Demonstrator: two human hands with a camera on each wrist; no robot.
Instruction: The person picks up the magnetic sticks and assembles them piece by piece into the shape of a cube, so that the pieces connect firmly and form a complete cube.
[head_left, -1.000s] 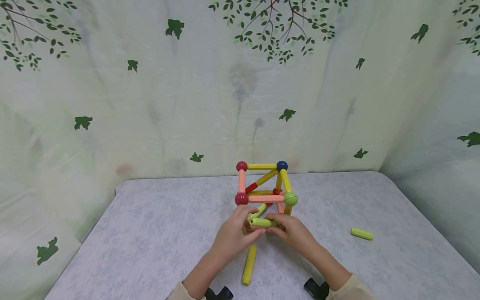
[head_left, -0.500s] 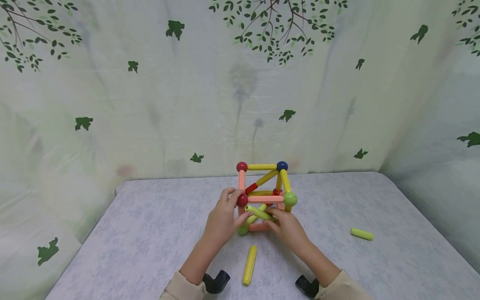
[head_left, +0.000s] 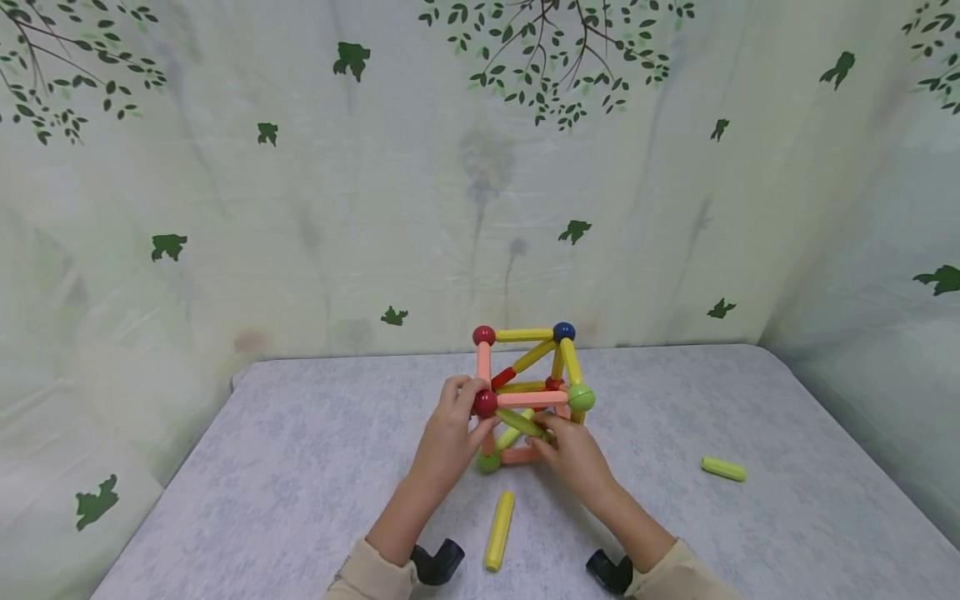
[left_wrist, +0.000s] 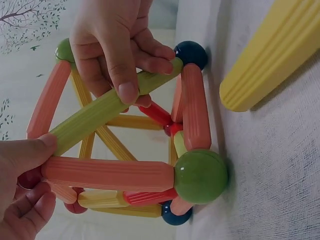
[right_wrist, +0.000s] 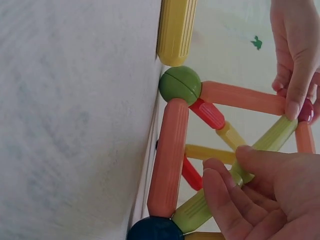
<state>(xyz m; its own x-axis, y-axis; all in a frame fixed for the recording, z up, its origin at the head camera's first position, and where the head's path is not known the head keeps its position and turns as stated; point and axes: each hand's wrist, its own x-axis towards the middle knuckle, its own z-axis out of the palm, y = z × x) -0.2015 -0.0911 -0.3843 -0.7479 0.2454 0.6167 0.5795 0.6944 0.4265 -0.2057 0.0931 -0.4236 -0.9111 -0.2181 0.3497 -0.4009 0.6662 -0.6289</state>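
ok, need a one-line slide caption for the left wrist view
Right hand pinches a green rod set diagonally across a rod-and-ball cube; left hand steadies its corner.

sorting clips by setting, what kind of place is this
Probably a staged indoor tabletop set, not a lived-in room. A grey cloth-covered table stands against a hung fabric backdrop printed with leaves and branches, and the only things on it are a magnetic rod-and-ball cube and loose rods.
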